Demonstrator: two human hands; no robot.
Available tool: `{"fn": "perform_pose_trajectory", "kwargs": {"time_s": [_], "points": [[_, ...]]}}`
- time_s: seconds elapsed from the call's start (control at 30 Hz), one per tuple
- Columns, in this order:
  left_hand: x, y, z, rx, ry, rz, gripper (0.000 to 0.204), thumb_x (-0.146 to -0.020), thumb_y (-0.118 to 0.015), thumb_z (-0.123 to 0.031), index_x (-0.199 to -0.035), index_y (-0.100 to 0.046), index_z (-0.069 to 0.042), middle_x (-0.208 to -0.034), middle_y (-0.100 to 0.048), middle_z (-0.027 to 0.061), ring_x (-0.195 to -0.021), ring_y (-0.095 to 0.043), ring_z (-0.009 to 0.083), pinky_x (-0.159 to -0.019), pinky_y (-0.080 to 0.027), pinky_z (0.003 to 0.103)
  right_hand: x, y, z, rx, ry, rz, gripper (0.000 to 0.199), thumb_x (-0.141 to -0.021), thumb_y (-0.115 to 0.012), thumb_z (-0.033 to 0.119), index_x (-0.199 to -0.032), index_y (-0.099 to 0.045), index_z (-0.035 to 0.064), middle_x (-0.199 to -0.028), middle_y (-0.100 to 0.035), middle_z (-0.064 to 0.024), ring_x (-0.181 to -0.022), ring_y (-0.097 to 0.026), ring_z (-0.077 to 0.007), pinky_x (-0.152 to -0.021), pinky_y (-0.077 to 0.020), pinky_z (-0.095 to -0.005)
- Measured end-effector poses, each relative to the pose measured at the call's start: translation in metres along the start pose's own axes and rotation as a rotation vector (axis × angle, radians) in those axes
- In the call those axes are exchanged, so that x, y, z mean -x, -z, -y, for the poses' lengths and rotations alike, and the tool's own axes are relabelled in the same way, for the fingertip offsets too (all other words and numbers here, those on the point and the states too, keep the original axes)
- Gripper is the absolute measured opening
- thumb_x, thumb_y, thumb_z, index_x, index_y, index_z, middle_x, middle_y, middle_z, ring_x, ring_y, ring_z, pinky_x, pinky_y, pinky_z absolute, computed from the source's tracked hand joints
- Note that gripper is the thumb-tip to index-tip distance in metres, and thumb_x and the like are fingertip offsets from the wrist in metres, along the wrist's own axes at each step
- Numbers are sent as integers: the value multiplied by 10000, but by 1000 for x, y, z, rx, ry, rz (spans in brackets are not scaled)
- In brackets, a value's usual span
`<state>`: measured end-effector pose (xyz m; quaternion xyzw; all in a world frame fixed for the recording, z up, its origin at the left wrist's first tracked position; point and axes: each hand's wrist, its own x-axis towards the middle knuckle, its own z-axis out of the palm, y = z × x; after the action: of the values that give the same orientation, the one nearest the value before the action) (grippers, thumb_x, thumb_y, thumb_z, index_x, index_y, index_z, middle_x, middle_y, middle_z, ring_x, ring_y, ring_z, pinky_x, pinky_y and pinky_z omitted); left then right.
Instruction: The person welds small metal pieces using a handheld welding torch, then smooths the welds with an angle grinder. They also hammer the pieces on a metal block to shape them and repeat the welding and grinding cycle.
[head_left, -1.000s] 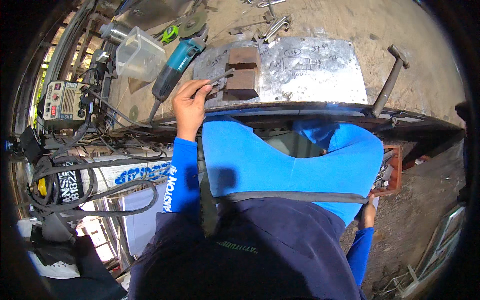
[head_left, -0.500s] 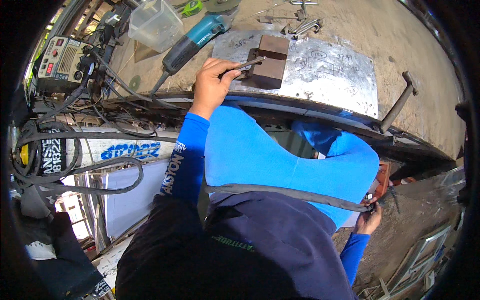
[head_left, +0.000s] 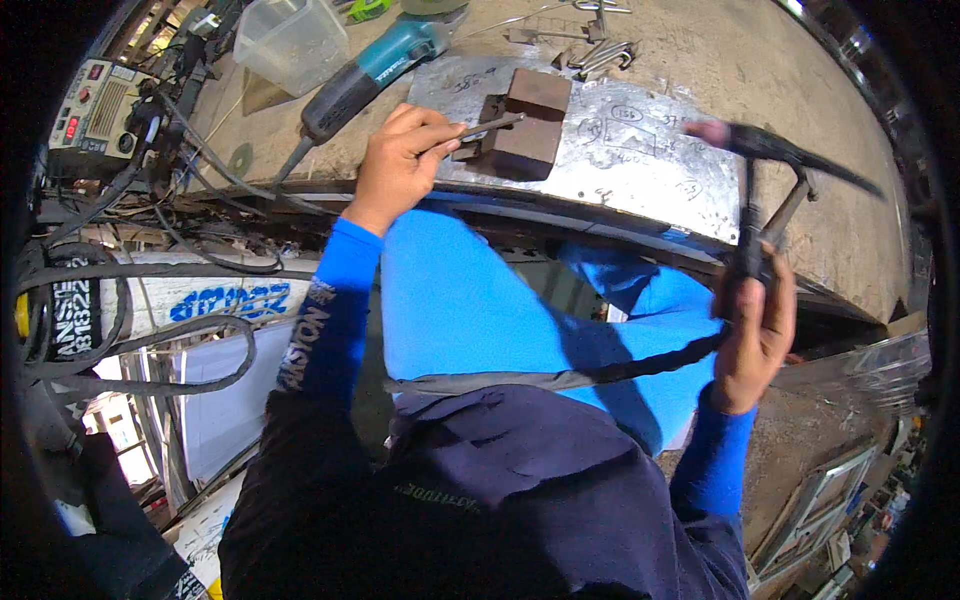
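Nearest the steel plate's (head_left: pixel 640 160) front edge, the right hand (head_left: pixel 752 330) is wrapped around the handle of a welding torch (head_left: pixel 752 190), its pinkish nozzle raised over the plate's right part and its dark hose trailing back across the blue trousers. At the plate's left edge, the left hand (head_left: pixel 400 165) pinches a thin filler rod (head_left: pixel 490 127) between thumb and fingers, the tip reaching to the two rusty metal blocks (head_left: pixel 520 125) that sit touching one another on the plate's left part.

Beyond the plate's left corner lies a teal angle grinder (head_left: pixel 375 75), and further left still a clear plastic tub (head_left: pixel 290 40) — what it holds, if anything, cannot be told from here. A welding machine (head_left: pixel 95 110) stands well left of the plate amid tangled cables.

The likely trouble: the rod hand is bare and close to the blocks, so an arc struck there could burn the fingers — and the hose lying over the lap could snag and pull the torch off line.
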<state>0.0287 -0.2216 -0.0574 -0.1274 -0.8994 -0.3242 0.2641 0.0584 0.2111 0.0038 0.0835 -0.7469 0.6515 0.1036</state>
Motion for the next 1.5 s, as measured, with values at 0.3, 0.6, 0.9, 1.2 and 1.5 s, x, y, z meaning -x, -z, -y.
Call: {"fn": "perform_pose_trajectory", "kwargs": {"time_s": [0.3,0.6,0.9,1.2,1.5], "points": [[-6,-1,-4,115,26,68,271,-888,-775,-2,-1149,-825,-51,-1004,-746,134,-962,-687,306,-884,-560,388,-22,-44,31,-277,-347,249,431,-1114,-612,330,-1305,-601,-56,-937,-659,-91,-701,-576,-135,-618,-475,-279],[-3,-3,2,55,-36,-6,312,-828,-815,28,-1123,-843,-69,-937,-729,94,-891,-631,271,-816,-535,380,-21,-42,28,40,-69,271,561,-992,-676,-47,-1512,-464,-34,-1255,-662,-152,-928,-636,-167,-788,-528,-309],[-6,-4,-10,-47,-36,-46,246,-801,-851,3,-1036,-853,-70,-904,-722,65,-900,-611,271,-790,-518,375,-21,-61,25,428,356,265,635,-894,-588,-136,-1519,-554,-29,-1507,-634,-224,-1408,-620,-345,-1170,-450,-386],[-15,2,-18,-53,10,25,177,-812,-846,16,-979,-840,-45,-871,-717,67,-874,-614,260,-762,-506,373,-10,-95,12,133,154,268,581,-978,-588,-70,-1549,-484,-49,-1501,-593,-220,-1369,-596,-275,-1157,-431,-355],[-12,0,-18,-15,34,10,175,-821,-839,25,-987,-838,-34,-867,-713,69,-865,-608,255,-767,-502,368,-13,-101,12,81,70,325,571,-995,-591,-79,-1552,-471,-46,-1499,-582,-217,-1355,-593,-252,-1146,-441,-358]]}}
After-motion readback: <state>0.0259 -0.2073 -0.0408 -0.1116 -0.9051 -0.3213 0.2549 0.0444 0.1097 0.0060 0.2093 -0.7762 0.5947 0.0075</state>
